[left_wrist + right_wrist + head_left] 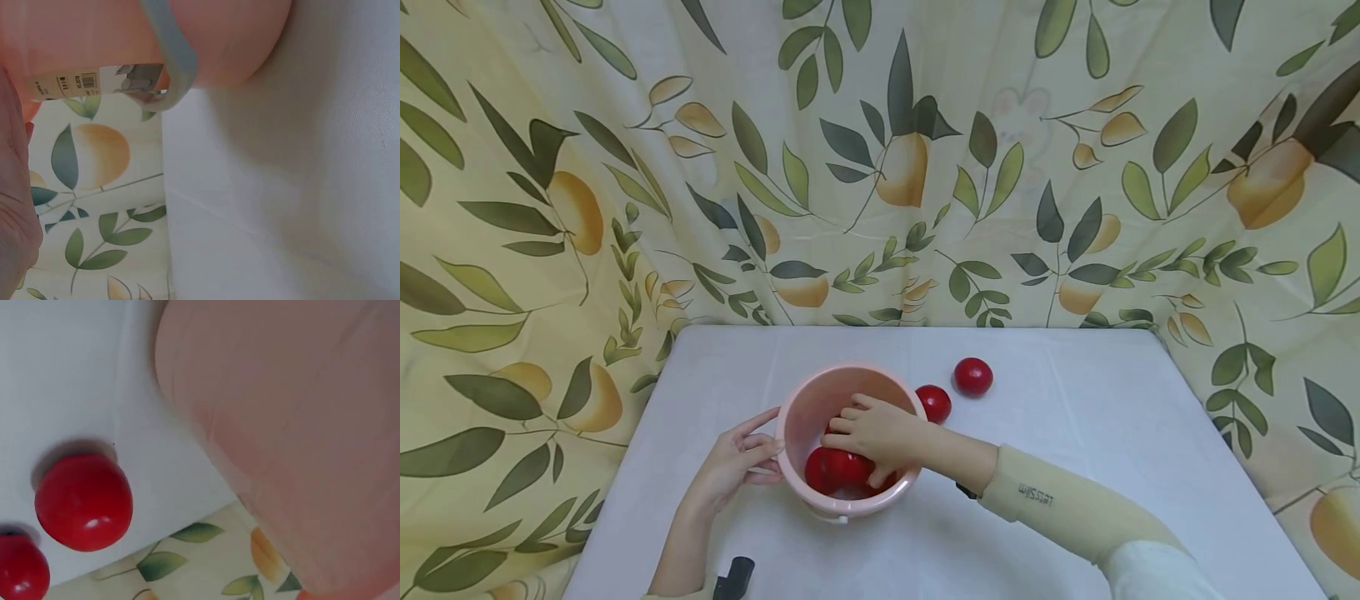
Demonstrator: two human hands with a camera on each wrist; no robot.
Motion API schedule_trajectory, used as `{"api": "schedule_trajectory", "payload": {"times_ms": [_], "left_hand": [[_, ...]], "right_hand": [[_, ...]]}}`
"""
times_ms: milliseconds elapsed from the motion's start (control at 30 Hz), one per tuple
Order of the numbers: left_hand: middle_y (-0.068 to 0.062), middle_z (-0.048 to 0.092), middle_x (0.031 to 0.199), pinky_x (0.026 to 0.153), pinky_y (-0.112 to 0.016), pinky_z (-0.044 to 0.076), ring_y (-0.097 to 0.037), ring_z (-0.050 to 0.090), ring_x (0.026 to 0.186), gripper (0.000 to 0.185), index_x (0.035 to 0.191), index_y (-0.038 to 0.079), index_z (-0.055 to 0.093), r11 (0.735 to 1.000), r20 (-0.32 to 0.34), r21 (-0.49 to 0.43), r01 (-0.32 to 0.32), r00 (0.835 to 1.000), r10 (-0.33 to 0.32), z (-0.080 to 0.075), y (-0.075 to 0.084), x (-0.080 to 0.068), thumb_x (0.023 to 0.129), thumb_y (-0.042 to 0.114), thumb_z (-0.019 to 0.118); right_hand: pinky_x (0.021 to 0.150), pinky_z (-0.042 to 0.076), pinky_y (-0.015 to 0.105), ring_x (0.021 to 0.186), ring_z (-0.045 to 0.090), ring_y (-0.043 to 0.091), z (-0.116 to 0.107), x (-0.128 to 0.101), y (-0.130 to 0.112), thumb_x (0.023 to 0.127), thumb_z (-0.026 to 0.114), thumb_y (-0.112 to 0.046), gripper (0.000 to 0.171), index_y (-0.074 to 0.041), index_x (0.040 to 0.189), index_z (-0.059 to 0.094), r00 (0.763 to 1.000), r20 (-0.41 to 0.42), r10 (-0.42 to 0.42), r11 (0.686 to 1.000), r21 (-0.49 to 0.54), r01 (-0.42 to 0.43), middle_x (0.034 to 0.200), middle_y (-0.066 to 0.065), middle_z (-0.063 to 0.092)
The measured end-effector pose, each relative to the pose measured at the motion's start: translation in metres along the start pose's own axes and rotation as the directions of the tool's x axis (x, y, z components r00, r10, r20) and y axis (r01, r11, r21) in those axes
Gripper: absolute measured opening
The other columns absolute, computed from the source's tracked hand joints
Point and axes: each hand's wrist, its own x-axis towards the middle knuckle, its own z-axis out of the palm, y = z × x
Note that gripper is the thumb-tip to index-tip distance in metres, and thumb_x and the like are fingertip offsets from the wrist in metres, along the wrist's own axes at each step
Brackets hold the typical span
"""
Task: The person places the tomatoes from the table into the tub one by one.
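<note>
A pink bucket (797,417) stands on the white table (1075,433), near its front middle. My right hand (872,435) reaches down inside it, fingers curled over a red tomato (844,468) that lies with other tomatoes on the bottom. My left hand (737,462) rests against the bucket's outer left wall with fingers nearly straight. Two more red tomatoes (934,402) (973,376) lie on the table just right of the bucket. The left wrist view shows the bucket wall (81,31), its grey handle (178,69) and a label. The right wrist view shows the bucket wall (300,425) and both loose tomatoes (83,501) (19,575).
A leaf-and-fruit patterned curtain (880,167) hangs behind the table and drapes down both sides. White tabletop lies bare to the right and behind the bucket. A black strap piece (733,577) shows at the left wrist.
</note>
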Motion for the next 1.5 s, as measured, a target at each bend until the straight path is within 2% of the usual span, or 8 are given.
{"api": "schedule_trajectory", "payload": {"times_ms": [133, 300, 933, 1100, 1233, 1333, 1400, 1500], "left_hand": [[-0.001, 0.065, 0.080, 0.066, -0.035, 0.057, -0.017, 0.065, 0.067, 0.064, 0.141, 0.007, 0.033, 1.000, -0.004, 0.003, 0.002, 1.000, -0.002, 0.000, 0.000, -0.001, 0.085, 0.012, 0.064], [-0.001, 0.065, 0.080, 0.067, -0.035, 0.057, -0.017, 0.066, 0.068, 0.064, 0.141, 0.007, 0.033, 1.000, 0.000, 0.004, -0.005, 1.000, 0.005, 0.000, 0.001, -0.001, 0.086, 0.013, 0.064], [-0.006, 0.066, 0.083, 0.068, -0.036, 0.056, -0.020, 0.066, 0.069, 0.063, 0.139, 0.007, 0.036, 1.000, -0.014, 0.012, -0.015, 1.000, 0.015, 0.000, -0.001, 0.000, 0.084, 0.014, 0.066], [-0.006, 0.066, 0.084, 0.067, -0.036, 0.057, -0.018, 0.066, 0.068, 0.064, 0.141, 0.005, 0.033, 1.000, 0.011, -0.004, -0.026, 1.000, 0.026, 0.001, 0.000, -0.001, 0.086, 0.012, 0.064], [-0.009, 0.066, 0.085, 0.067, -0.036, 0.057, -0.017, 0.066, 0.067, 0.063, 0.141, 0.005, 0.033, 1.000, 0.010, -0.010, -0.021, 1.000, 0.021, 0.001, 0.000, 0.000, 0.086, 0.010, 0.063], [-0.011, 0.066, 0.086, 0.067, -0.036, 0.057, -0.017, 0.066, 0.067, 0.063, 0.140, 0.005, 0.033, 1.000, 0.007, -0.010, -0.018, 1.000, 0.018, 0.001, 0.000, 0.000, 0.085, 0.010, 0.064], [-0.011, 0.066, 0.086, 0.067, -0.036, 0.057, -0.017, 0.066, 0.067, 0.064, 0.141, 0.005, 0.033, 1.000, 0.011, -0.014, -0.020, 1.000, 0.020, 0.001, 0.000, 0.000, 0.085, 0.010, 0.064], [-0.010, 0.067, 0.086, 0.066, -0.035, 0.057, -0.017, 0.066, 0.067, 0.065, 0.141, 0.004, 0.032, 0.999, 0.019, -0.022, -0.024, 1.000, 0.024, 0.001, 0.000, -0.001, 0.085, 0.010, 0.064]], "right_hand": [[0.104, 0.035, 0.037, 0.120, 0.041, 0.012, 0.005, 0.007, -0.005, 0.063, 0.077, -0.050, 0.083, -0.030, 0.134, 0.041, 0.997, 0.034, -0.070, 0.994, -0.085, 0.073, 0.130, -0.010, 0.049], [0.104, 0.035, 0.034, 0.121, 0.041, 0.010, 0.014, 0.012, -0.009, 0.063, 0.077, -0.051, 0.082, -0.034, 0.134, 0.041, 0.992, 0.051, -0.119, 0.986, -0.108, 0.123, 0.132, -0.012, 0.048], [0.106, 0.033, 0.035, 0.122, 0.039, 0.010, 0.017, 0.011, -0.011, 0.062, 0.080, -0.045, 0.080, -0.039, 0.132, 0.041, 0.989, 0.064, -0.131, 0.987, -0.087, 0.136, 0.132, -0.013, 0.047], [0.105, 0.034, 0.040, 0.123, 0.038, 0.012, 0.013, 0.005, -0.004, 0.060, 0.080, -0.048, 0.083, -0.037, 0.133, 0.041, 0.996, 0.005, -0.091, 0.996, -0.004, 0.091, 0.132, -0.009, 0.047], [0.106, 0.031, 0.046, 0.125, 0.035, 0.016, 0.003, -0.004, 0.007, 0.062, 0.078, -0.050, 0.084, -0.036, 0.135, 0.039, 0.999, -0.033, -0.026, 0.997, 0.070, 0.029, 0.133, -0.006, 0.045], [0.105, 0.031, 0.048, 0.127, 0.033, 0.018, -0.005, -0.014, 0.019, 0.066, 0.076, -0.048, 0.081, -0.034, 0.136, 0.039, 0.994, -0.102, 0.046, 0.990, 0.134, -0.032, 0.135, -0.003, 0.043], [0.104, 0.032, 0.049, 0.126, 0.034, 0.019, -0.008, -0.021, 0.029, 0.069, 0.073, -0.048, 0.076, -0.030, 0.136, 0.041, 0.976, -0.189, 0.106, 0.983, 0.165, -0.075, 0.135, 0.000, 0.044], [0.103, 0.031, 0.049, 0.126, 0.035, 0.020, -0.009, -0.033, 0.046, 0.074, 0.069, -0.045, 0.069, -0.027, 0.135, 0.042, 0.917, -0.323, 0.236, 0.958, 0.235, -0.163, 0.134, 0.002, 0.044]]}}
